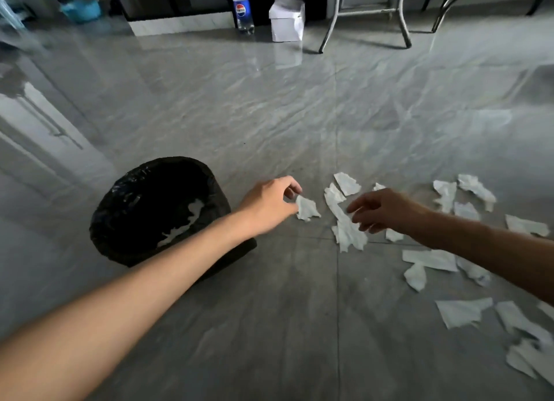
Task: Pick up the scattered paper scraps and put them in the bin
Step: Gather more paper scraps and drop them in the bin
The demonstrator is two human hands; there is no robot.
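Note:
A black bin (126,196) lined with a black bag stands on the grey floor at the left, with some white paper inside it. My left hand (269,202) reaches just right of the bin and pinches a small white paper scrap (307,208) between thumb and fingers. My right hand (380,210) hovers open, fingers spread, over a long torn scrap (344,226). Several more white scraps lie scattered to the right, such as one flat scrap (347,183) and a larger piece (461,310).
A soda bottle (242,8) and a white paper box (287,20) stand at the far wall. Metal chair legs (365,14) are at the back right. A blue tub (80,8) sits at the back left. Glossy tiled floor (239,107) spreads between.

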